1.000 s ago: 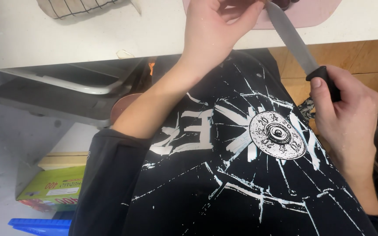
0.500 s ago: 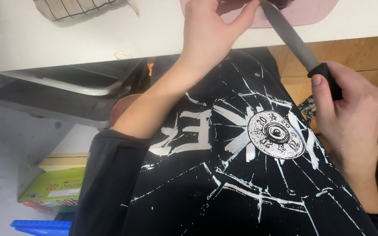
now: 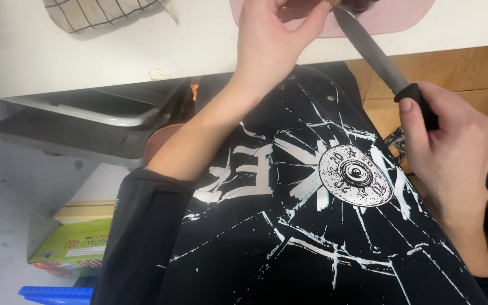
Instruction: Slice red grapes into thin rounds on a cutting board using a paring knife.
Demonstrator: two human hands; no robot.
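While the head camera looks steeply down past the person's chest, the right hand [image 3: 453, 152] is wrapped around the black handle of a serrated knife [image 3: 371, 53], fingers closed tight on the grip and the thumb laid along its top. The blade runs up and to the left from the handle, its tip reaching the pink cutting board [image 3: 391, 20] at the far edge of the white countertop [image 3: 114, 53]. Something dark lies on the board at the blade tip; it is cut off by the frame's top edge and cannot be identified.

The left hand [image 3: 269, 39] rests on the countertop at the near rim of the board, just left of the blade. Thumb and fingers curl toward the dark item, but the fingertips leave the frame, so whether they pinch it cannot be told.

On the far left of the counter sits a beige cloth with a dark grid pattern [image 3: 100, 11]. Below the counter edge are a grey shelf [image 3: 74, 127], a green cardboard box [image 3: 72, 248] on the floor, and a blue plastic item [image 3: 57, 293] at the near left corner. The person wears a black printed T-shirt [image 3: 312, 226].
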